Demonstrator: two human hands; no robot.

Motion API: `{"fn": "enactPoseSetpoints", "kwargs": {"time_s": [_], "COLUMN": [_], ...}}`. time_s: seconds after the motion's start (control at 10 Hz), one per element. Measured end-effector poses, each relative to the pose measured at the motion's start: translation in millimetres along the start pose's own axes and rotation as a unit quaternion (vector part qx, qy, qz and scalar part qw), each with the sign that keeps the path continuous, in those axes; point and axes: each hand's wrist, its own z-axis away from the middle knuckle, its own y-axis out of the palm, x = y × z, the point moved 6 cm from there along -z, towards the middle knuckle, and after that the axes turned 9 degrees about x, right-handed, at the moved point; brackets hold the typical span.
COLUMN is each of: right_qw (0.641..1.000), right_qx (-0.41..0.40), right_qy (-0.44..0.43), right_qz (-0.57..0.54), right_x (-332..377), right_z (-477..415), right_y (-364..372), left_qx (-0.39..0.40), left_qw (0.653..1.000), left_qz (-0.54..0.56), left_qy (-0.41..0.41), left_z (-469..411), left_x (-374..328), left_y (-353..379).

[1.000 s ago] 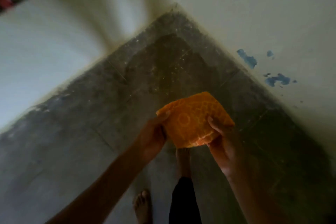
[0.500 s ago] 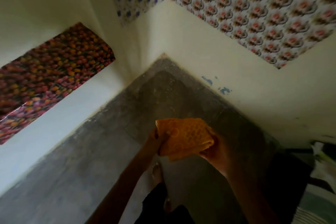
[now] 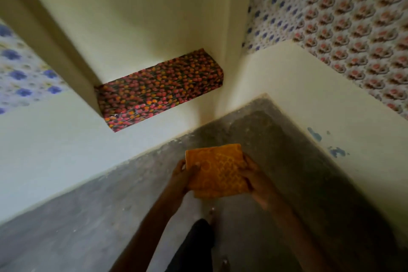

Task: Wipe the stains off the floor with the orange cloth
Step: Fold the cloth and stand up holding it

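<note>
Orange cloth: folded square, held above the grey floor, near the room corner.
Left hand: grips its left edge.
Right hand: grips its right edge.
Change: the cloth drooped before and is flatter now.

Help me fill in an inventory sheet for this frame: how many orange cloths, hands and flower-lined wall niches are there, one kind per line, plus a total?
orange cloth: 1
hands: 2, the left hand and the right hand, both gripping the cloth
flower-lined wall niche: 1
Total: 4
</note>
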Motion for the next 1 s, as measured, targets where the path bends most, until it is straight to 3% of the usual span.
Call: {"fn": "enactPoseSetpoints", "kwargs": {"time_s": [0.1, 0.2, 0.4, 0.6, 0.8, 1.0], "right_qw": [0.998, 0.993, 0.982, 0.965, 0.93, 0.908], "right_qx": [-0.002, -0.001, 0.027, 0.049, 0.024, 0.063], "right_qy": [-0.024, -0.021, 0.009, 0.059, 0.094, 0.078], "right_qz": [0.061, 0.114, 0.186, 0.25, 0.355, 0.407], "right_x": [11, 17, 50, 70, 67, 24], "right_z": [-40, -94, -249, -411, -540, -705], "right_y": [49, 96, 189, 258, 272, 271], "left_qx": [-0.007, -0.063, -0.139, -0.222, -0.241, -0.372], "left_qw": [0.998, 0.991, 0.97, 0.955, 0.955, 0.9], "left_qz": [-0.038, -0.059, -0.134, -0.182, -0.167, -0.21], "left_qy": [0.051, 0.106, 0.147, 0.077, 0.047, 0.089], "left_z": [10, 5, -67, -170, -261, -376], "left_x": [-27, -55, -132, -195, -219, -193], "left_y": [-60, -121, -254, -381, -453, -546]}}
